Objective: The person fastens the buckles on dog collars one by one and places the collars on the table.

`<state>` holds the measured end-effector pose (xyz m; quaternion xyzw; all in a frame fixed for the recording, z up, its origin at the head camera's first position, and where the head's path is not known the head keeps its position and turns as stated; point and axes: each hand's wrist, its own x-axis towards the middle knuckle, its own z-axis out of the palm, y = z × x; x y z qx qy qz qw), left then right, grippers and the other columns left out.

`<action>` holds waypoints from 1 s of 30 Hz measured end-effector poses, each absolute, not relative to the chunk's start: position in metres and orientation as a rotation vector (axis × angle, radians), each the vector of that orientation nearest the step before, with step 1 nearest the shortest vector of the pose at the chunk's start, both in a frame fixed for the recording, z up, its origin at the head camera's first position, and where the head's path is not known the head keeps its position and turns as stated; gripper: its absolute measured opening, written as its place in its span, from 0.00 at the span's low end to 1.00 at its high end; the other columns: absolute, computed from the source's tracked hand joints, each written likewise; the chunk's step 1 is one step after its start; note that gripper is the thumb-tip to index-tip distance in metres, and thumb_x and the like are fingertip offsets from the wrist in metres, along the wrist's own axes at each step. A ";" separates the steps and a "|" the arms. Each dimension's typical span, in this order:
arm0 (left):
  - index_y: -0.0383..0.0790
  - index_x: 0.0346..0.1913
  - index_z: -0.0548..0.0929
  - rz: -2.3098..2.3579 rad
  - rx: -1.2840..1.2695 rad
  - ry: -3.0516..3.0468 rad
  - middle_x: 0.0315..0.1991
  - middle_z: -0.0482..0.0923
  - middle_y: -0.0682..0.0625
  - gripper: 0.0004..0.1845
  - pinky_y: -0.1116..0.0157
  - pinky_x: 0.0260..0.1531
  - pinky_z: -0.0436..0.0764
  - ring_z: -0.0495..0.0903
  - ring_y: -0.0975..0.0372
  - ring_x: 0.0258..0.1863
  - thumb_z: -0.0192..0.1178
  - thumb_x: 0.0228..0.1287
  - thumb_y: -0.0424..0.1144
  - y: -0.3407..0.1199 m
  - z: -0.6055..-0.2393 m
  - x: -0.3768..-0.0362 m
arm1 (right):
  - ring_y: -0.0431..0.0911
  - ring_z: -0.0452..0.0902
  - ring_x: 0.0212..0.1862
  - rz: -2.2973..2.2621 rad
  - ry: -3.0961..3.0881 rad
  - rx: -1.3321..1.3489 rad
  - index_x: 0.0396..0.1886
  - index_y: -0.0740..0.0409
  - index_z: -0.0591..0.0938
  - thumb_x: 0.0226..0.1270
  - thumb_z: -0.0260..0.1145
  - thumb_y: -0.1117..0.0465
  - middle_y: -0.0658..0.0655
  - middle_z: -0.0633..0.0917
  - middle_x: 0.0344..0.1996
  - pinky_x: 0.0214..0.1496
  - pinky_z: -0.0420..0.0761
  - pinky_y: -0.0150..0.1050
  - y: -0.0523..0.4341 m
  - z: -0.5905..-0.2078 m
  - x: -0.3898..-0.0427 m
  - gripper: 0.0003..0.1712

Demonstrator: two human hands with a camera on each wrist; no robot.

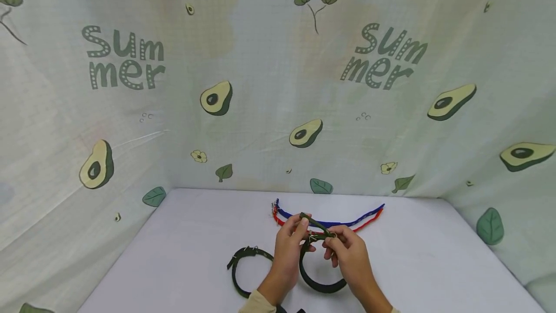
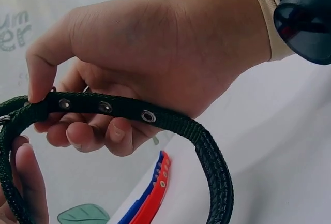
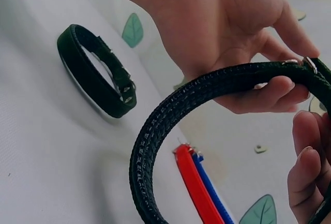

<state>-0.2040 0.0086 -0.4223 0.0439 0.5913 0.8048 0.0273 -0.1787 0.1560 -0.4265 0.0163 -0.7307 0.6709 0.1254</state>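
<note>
Between my two hands hangs a dark green dog collar (image 1: 320, 288), bent into a loop, with metal eyelets and a stitched, padded-looking band. My left hand (image 1: 286, 249) pinches its strap near the raised tip. Opposite, the thumb and fingers of my right hand (image 1: 354, 256) grip the strap close to the metal ring; the right wrist view shows this hardware (image 3: 310, 64) at the top of the loop. In the left wrist view, my right hand (image 2: 134, 53) comes in from the right, along the row of eyelets.
A second dark green collar (image 1: 235, 274), closed in a loop, lies on the white table (image 1: 182, 255) left of my left hand. Beyond my hands a blue collar (image 1: 347, 223) and a red collar (image 1: 373, 219) lie side by side. Dark pieces show at the bottom edge.
</note>
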 end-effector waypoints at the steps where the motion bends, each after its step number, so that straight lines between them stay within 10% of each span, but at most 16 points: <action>1: 0.36 0.60 0.79 2.492 0.132 1.816 0.52 0.74 0.41 0.21 0.63 0.34 0.83 0.79 0.57 0.41 0.58 0.74 0.48 0.009 -0.422 -0.204 | 0.47 0.78 0.22 1.958 -2.129 0.047 0.43 0.67 0.80 0.68 0.60 0.71 0.62 0.83 0.27 0.20 0.78 0.37 0.156 -0.427 -0.179 0.06; 21: 0.34 0.58 0.80 2.260 0.351 1.818 0.39 0.83 0.46 0.19 0.65 0.37 0.82 0.83 0.59 0.33 0.66 0.67 0.39 0.009 -0.427 -0.204 | 0.42 0.66 0.17 1.965 -2.049 -0.039 0.42 0.69 0.79 0.72 0.57 0.70 0.59 0.80 0.22 0.17 0.65 0.32 0.160 -0.428 -0.181 0.06; 30: 0.32 0.51 0.85 2.263 0.329 1.827 0.37 0.83 0.47 0.15 0.68 0.33 0.79 0.77 0.62 0.28 0.68 0.64 0.36 0.009 -0.428 -0.202 | 0.46 0.80 0.29 2.054 -1.934 -0.135 0.48 0.71 0.80 0.74 0.57 0.69 0.64 0.85 0.33 0.27 0.80 0.36 0.162 -0.424 -0.183 0.11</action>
